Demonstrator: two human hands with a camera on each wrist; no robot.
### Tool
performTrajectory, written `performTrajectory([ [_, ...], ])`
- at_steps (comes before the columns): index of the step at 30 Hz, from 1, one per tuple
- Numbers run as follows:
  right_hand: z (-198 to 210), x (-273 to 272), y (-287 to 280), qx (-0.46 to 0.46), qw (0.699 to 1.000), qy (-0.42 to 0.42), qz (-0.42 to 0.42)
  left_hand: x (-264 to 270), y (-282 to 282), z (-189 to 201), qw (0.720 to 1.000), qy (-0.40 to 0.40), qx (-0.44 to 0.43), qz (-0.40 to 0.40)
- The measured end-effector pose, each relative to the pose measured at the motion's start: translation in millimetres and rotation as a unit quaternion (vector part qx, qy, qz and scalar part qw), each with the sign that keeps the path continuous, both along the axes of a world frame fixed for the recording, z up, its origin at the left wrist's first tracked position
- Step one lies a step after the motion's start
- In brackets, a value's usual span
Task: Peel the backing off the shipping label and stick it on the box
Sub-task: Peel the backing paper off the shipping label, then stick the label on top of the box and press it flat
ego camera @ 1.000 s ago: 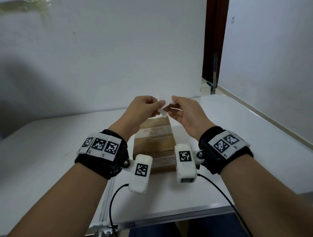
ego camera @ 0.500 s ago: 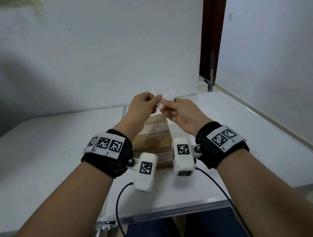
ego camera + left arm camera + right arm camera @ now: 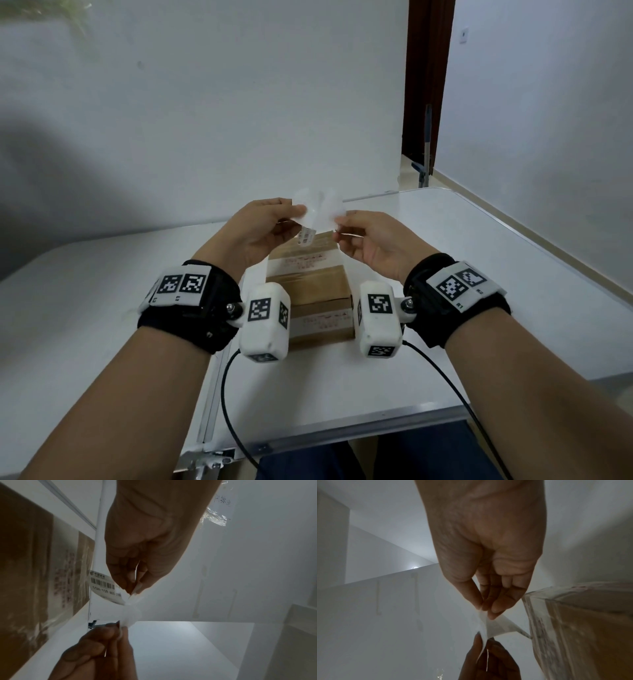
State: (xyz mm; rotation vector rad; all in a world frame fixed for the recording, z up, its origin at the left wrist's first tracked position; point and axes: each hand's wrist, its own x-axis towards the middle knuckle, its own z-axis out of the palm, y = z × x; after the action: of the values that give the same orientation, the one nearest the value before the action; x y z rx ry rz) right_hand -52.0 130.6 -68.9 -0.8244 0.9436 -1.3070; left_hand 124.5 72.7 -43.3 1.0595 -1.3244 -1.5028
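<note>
A small white shipping label (image 3: 306,236) with a barcode (image 3: 102,584) hangs in the air above the brown cardboard box (image 3: 310,286). My left hand (image 3: 301,210) pinches the label's edge between thumb and forefinger (image 3: 133,592). My right hand (image 3: 342,219) pinches the pale, crinkled backing (image 3: 130,613), which spreads away from the label in a V (image 3: 496,626). The box lies on the white table (image 3: 445,274) below and between my wrists, with strips of printed tape across its top. Its corner shows in the right wrist view (image 3: 582,628).
White walls stand behind and to the right of the table. A dark doorway (image 3: 428,85) and a thin metal pole (image 3: 426,147) are at the back right. Black cables (image 3: 226,394) run from the wrist cameras over the table's front edge.
My fingertips were close together on the label; now the hands have drawn slightly apart and the label and backing have partly separated. The view has shifted a little.
</note>
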Motion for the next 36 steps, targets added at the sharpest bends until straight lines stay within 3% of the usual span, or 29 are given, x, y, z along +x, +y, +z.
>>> performTrajectory([
  [5,3,3,-4,-0.004,0.998,0.01,-0.059,-7,3,-6,1.0,0.008,0.004,-0.009],
  [11,-3,-2,-6,-0.036,0.991,0.072,-0.105,-12,3,-7,0.999,0.036,0.003,0.04],
  [19,-9,-13,-9,-0.024,0.988,0.093,-0.118,-13,-4,-7,0.994,0.065,0.023,0.083],
  [36,-39,-57,-1,0.111,0.983,0.081,-0.119,8,-37,-11,0.991,-0.022,0.067,0.11],
])
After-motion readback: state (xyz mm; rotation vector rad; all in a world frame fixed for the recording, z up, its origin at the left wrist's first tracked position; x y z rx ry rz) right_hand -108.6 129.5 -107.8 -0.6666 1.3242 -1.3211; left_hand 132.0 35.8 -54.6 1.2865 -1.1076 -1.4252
